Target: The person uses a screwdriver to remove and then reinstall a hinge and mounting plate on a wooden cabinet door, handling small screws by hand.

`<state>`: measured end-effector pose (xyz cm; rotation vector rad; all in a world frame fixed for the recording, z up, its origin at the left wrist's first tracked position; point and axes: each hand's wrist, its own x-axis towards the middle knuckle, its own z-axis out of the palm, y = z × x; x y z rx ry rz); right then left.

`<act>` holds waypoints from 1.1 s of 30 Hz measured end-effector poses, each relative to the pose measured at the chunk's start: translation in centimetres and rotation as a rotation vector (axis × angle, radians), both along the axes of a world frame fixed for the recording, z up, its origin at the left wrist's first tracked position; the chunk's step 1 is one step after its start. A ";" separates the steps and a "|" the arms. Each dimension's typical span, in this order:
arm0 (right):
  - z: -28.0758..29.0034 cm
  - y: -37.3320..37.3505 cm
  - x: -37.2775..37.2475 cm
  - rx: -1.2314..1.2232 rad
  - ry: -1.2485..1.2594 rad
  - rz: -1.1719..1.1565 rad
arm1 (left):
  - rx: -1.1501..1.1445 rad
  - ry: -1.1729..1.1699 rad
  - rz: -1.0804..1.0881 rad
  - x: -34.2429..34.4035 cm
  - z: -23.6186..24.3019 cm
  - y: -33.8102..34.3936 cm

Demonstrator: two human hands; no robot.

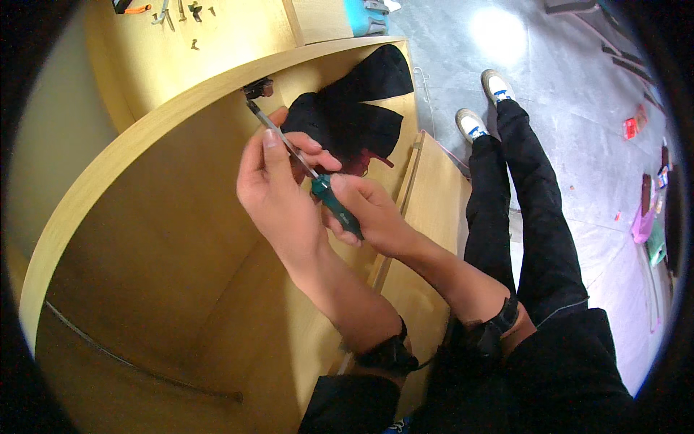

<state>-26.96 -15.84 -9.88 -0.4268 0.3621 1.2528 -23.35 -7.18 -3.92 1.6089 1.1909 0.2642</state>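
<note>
My right hand (376, 217) is wrapped round the green handle of a screwdriver (335, 205). Farther up its metal shaft, the thumb and fingers of my left hand (278, 192) close on it and steady it. The shaft points up and to the left, and its tip is close to a small dark metal fitting (258, 88) on the inner side of the cabinet's curved edge. Whether the tip touches the fitting, I cannot tell. Part of my left fingers is hidden behind the shaft and the palm.
A wooden cabinet (137, 108) surrounds my hands, with black cloth (354, 108) inside it. Several screws (194, 45) and an orange-handled tool (137, 9) lie on the board above. A blue case (366, 19) sits behind. A person's legs (538, 202) show on the grey floor.
</note>
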 end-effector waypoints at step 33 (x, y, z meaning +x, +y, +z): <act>2.4 1.1 -1.0 -0.163 -0.030 -0.120 | 0.009 0.020 -0.031 0.7 0.6 0.2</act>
